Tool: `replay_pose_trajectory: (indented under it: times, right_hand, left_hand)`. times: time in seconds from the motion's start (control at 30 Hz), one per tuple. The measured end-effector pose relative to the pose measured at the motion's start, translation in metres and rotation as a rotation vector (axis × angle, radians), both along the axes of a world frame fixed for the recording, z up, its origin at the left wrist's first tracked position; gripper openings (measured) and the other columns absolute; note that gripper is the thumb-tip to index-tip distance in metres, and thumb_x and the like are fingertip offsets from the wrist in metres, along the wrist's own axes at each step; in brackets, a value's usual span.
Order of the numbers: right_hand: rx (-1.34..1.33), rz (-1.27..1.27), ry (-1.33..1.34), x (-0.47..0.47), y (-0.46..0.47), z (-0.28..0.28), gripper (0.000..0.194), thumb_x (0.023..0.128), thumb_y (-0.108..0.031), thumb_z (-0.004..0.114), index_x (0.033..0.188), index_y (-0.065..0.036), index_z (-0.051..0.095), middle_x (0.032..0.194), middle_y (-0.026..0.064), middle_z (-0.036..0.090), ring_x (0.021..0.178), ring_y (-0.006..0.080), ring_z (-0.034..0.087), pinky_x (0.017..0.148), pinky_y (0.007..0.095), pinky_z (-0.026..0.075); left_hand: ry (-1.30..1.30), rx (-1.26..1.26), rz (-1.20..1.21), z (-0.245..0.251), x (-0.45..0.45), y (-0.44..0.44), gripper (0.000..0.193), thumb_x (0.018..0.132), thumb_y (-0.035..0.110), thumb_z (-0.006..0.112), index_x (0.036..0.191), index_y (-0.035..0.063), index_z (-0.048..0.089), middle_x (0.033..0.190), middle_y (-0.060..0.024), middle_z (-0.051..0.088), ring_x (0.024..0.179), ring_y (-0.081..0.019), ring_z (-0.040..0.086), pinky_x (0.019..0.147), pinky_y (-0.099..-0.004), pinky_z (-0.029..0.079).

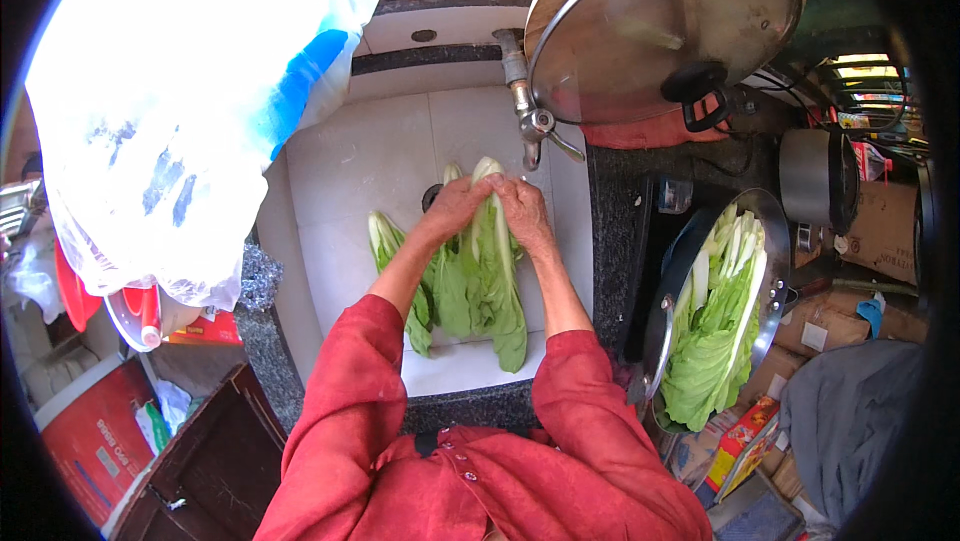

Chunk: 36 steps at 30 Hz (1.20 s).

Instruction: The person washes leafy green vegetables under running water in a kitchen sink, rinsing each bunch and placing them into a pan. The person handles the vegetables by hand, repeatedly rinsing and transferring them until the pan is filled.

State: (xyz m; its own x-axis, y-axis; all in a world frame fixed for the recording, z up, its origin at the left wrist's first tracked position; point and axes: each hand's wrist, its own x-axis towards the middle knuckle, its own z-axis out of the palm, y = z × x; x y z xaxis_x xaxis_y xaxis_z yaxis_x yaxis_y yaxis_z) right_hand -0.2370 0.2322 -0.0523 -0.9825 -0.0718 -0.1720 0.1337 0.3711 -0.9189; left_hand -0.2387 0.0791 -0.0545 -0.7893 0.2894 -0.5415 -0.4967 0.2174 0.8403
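My left hand and my right hand meet at the pale base of a head of leafy greens, with the fingertips of both on it. Its green leaves hang toward me over the floor of a white tiled sink. More heads of the same greens lie beside it, partly hidden by my left wrist. Another white-stemmed bunch rests further left, under my left forearm. The metal tap stands just beyond my right hand; I cannot tell whether water runs.
A wok with leafy greens in it sits at the right. Behind the tap leans a large glass lid. A white plastic bag fills the upper left, near a steel scouring pad on the dark stone rim.
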Motion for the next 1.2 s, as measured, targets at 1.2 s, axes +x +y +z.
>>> replay_pose_trajectory:
  times: [1.2]
  right_hand:
    - [-0.302, -0.004, -0.267, -0.021, 0.008, 0.002, 0.025, 0.088, -0.020, 0.046, 0.097, -0.002, 0.061, 0.066, 0.0014, 0.056, 0.054, 0.0063, 0.048, 0.048, 0.0225, 0.039]
  left_hand:
    - [-0.331, 0.378, 0.141, -0.006, -0.016, -0.014, 0.054, 0.093, 0.052, 0.035, 0.108, 0.0067, 0.060, 0.083, -0.0029, 0.060, 0.066, -0.0101, 0.053, 0.060, -0.0260, 0.046]
